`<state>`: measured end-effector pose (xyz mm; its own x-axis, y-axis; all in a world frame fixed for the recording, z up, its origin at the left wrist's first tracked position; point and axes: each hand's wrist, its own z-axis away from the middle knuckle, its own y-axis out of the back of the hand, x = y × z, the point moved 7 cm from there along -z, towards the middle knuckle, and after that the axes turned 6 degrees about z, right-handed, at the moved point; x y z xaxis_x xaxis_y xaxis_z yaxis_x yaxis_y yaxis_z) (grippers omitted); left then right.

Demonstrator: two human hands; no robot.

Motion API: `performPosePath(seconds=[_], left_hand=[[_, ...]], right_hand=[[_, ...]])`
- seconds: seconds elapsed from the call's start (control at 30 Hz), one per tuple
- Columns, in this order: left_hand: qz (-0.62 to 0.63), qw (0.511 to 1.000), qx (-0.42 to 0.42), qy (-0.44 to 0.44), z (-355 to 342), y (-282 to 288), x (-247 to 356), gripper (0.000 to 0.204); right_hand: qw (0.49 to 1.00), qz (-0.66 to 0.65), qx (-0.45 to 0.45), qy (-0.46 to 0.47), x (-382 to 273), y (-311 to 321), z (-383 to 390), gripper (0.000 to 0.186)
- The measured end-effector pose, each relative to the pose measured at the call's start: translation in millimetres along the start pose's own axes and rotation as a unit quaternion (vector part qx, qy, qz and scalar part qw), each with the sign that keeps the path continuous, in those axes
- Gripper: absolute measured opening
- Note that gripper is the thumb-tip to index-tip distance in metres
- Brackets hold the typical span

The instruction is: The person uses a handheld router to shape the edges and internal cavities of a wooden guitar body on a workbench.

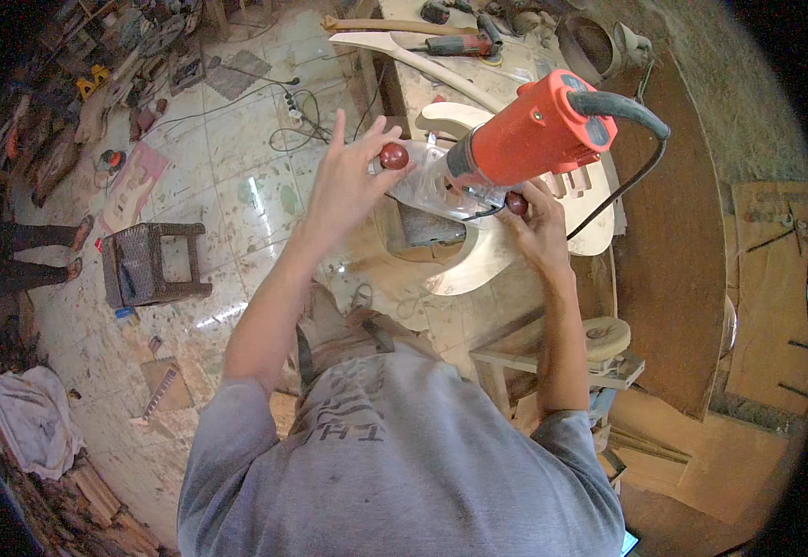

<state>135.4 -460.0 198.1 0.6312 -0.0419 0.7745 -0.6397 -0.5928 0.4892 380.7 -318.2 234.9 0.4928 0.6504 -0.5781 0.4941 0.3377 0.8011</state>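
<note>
A red handheld router (536,130) with a clear plastic base (420,193) stands over a pale wooden guitar body (591,223), its motor leaning to the upper right. My left hand (353,176) is at the dark red left knob (394,156), thumb and lower fingers about it while other fingers stretch upward. Around the right knob (515,202), the fingers of my right hand (543,227) are closed. The guitar body has cut-out pockets beside the router and a curved horn pointing toward me. The router's bit is hidden from view.
On the bench behind lie an angle grinder (459,45) and a long curved wooden piece (422,65). The router's black cord (622,190) loops down on the right. A dark stool (148,265) stands left on the tiled floor, near another person's legs (37,251).
</note>
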Motion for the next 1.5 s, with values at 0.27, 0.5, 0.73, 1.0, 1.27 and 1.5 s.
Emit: performPosePath(seconds=[0.27,0.5,0.73,1.0,1.27,1.5], left_hand=[[-0.007,0.999,-0.044,-0.003,-31,-6,-27,0.045],[-0.016,1.0,-0.013,-0.02,-25,-3,-27,0.039],[-0.008,0.999,-0.003,-0.046,2,-5,-9,0.034],[-0.02,0.999,0.001,-0.045,14,-7,8,0.038],[-0.013,0.999,0.003,-0.038,24,-6,19,0.039],[-0.002,0.997,0.016,-0.074,8,-6,21,0.039]], right_hand=[[0.999,0.019,0.033,-0.011,-7,-4,-7,0.035],[0.999,0.025,0.029,0.006,-10,-6,-10,0.035],[1.0,0.015,-0.002,-0.014,-6,0,-2,0.025],[1.0,0.022,-0.012,-0.016,3,4,11,0.022],[0.999,0.029,-0.027,-0.01,29,1,21,0.023],[0.999,-0.03,0.027,0.003,9,6,20,0.026]])
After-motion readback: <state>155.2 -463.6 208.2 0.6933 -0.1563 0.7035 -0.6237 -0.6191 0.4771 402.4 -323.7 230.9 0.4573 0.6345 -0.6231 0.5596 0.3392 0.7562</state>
